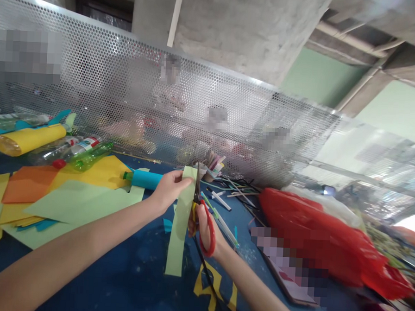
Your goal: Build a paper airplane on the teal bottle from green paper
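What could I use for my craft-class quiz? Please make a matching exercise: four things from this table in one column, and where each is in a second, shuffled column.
Things:
1 paper strip
2 scissors
3 plastic bag
4 yellow roll

Places:
a lying at the far left of the table
b gripped in the right hand
c pinched at its top by the left hand
d heaped on the right side of the table

Pairs: 1-c, 2-b, 3-d, 4-a

place: craft workshop | coloured paper sheets | perforated metal screen | concrete ceiling
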Tool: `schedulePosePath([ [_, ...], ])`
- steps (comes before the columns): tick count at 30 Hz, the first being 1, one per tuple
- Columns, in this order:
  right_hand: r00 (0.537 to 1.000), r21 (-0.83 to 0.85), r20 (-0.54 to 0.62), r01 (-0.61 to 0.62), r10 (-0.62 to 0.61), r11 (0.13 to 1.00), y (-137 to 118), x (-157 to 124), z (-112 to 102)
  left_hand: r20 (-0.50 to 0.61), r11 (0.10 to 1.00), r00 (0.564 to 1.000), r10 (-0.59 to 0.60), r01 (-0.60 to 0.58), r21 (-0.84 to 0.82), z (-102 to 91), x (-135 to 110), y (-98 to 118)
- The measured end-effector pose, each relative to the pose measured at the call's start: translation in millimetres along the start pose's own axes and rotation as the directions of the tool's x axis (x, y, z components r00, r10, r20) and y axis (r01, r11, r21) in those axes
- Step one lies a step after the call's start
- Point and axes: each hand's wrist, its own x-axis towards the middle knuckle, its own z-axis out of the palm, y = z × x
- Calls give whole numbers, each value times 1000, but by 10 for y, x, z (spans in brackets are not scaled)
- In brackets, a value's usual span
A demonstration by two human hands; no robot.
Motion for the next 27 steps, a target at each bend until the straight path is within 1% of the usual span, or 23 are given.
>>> schedulePosePath([
  [9, 997, 85, -12, -75, 76, 994, 40, -2, 51, 0, 999, 999, -38, 38, -12, -36, -13, -40],
  [14, 990, 77, -49, -130, 134, 989, 54, -4, 85, 2, 999, 999, -50, 50, 13, -59, -23, -23],
  [20, 992, 36, -65, -108, 111, 993, 51, -19, 106, 14, 996, 996, -82, 82, 19, -96, -34, 5],
  [27, 994, 13, -35, -108, 108, 994, 57, -17, 109, 16, 995, 995, -97, 97, 1, -121, -24, -28],
])
